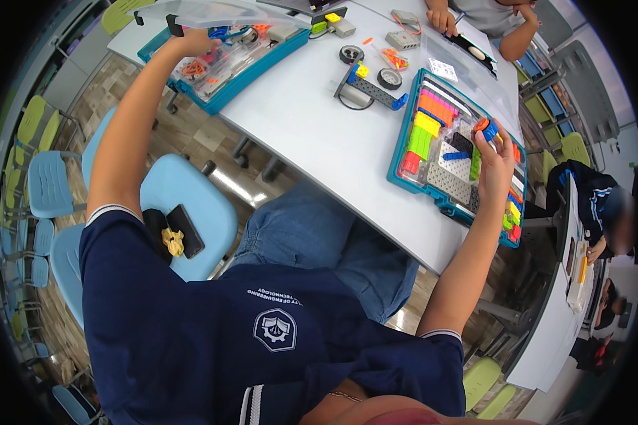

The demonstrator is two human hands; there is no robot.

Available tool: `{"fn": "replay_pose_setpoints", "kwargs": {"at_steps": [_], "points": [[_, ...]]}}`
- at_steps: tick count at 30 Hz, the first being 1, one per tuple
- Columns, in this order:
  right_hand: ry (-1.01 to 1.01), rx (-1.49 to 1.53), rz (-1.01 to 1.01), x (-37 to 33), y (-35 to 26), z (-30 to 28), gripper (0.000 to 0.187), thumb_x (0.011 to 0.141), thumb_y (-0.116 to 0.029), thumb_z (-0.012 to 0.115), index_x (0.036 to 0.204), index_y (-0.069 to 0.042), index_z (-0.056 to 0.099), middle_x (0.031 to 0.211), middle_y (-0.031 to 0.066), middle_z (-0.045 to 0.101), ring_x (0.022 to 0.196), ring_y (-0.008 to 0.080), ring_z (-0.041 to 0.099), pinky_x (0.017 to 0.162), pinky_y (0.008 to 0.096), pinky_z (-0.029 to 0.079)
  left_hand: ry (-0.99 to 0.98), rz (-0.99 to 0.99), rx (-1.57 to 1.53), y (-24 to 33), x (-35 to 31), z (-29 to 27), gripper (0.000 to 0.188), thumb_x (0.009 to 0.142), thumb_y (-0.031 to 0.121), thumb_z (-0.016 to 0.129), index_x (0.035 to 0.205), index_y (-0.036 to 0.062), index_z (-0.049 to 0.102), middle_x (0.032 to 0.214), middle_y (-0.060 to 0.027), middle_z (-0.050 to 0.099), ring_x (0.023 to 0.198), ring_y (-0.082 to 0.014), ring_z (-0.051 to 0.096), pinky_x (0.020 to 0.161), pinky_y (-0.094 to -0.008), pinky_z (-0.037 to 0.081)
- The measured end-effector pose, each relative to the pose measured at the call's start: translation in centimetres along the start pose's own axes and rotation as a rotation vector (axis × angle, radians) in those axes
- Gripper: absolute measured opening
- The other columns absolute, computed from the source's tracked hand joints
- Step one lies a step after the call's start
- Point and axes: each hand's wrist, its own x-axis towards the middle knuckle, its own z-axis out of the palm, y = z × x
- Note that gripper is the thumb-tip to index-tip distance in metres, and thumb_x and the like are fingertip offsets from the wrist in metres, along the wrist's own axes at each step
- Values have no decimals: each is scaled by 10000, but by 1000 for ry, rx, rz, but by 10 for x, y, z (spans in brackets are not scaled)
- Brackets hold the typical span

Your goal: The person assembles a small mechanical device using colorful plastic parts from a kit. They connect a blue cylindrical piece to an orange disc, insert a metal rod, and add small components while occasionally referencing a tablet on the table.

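My left hand reaches into the teal-rimmed parts case at the back left, beside blue parts and orange pieces; its fingertips are partly hidden among them. In my right hand, a small blue building piece with an orange round end is pinched between thumb and fingers. That hand is over the second teal case, sorted with colourful bricks, beams and grey plates. Between the cases lies a partly built grey-beam assembly with blue and yellow pieces. Two black wheels lie close to it, one wheel on its right.
On the white table also lie a bag of orange pieces and a grey block with a cable. Another person's hand holds a pen at the back. A blue chair beside me carries a phone.
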Motion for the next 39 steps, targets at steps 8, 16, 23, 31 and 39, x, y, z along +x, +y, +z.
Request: {"fn": "replay_pose_setpoints", "kwargs": {"at_steps": [8, 16, 23, 31, 39], "points": [[7, -1, 8, 0, -1, 1, 572, 808, 5, 741, 1328, 0, 503, 1188, 135, 586, 1077, 178, 595, 946, 286, 464, -76, -51, -61, 16, -16, -12, 652, 766, 564, 722, 1003, -42, 689, 882, -156, 719, 895, -256, 680, 833, -343, 510], [8, -5, 9, -1, -3, 1, 569, 813, 5, 738, 1329, 7, 500, 1172, 128, 589, 1060, 170, 603, 933, 276, 468, -109, -52, -68, 26, -22, -24, 802, 676, 555, 795, 1120, -89, 617, 1057, -219, 669, 943, -311, 664, 819, -390, 520], [3, -8, 10, -1, -2, 2, 557, 824, 17, 722, 1332, 17, 494, 1171, 128, 587, 1056, 169, 605, 928, 268, 473, -18, -24, -151, 21, -22, -14, 655, 653, 526, 814, 965, -37, 693, 976, -210, 687, 875, -314, 676, 768, -385, 531], [14, -40, 17, -2, -2, 3, 546, 831, 17, 715, 1330, 22, 496, 1177, 130, 567, 1070, 174, 597, 938, 279, 476, -15, -43, -83, 10, -10, -12, 519, 766, 459, 765, 985, -7, 697, 798, -130, 701, 730, -205, 675, 640, -300, 533], [-18, -22, 15, -1, -2, 1, 538, 835, 13, 713, 1330, 12, 501, 1177, 132, 562, 1066, 172, 596, 939, 280, 474, 127, -23, -857, -20, -5, -11, 399, 939, 422, 578, 1125, 73, 636, 959, -73, 651, 782, -158, 645, 779, -291, 540]]}}
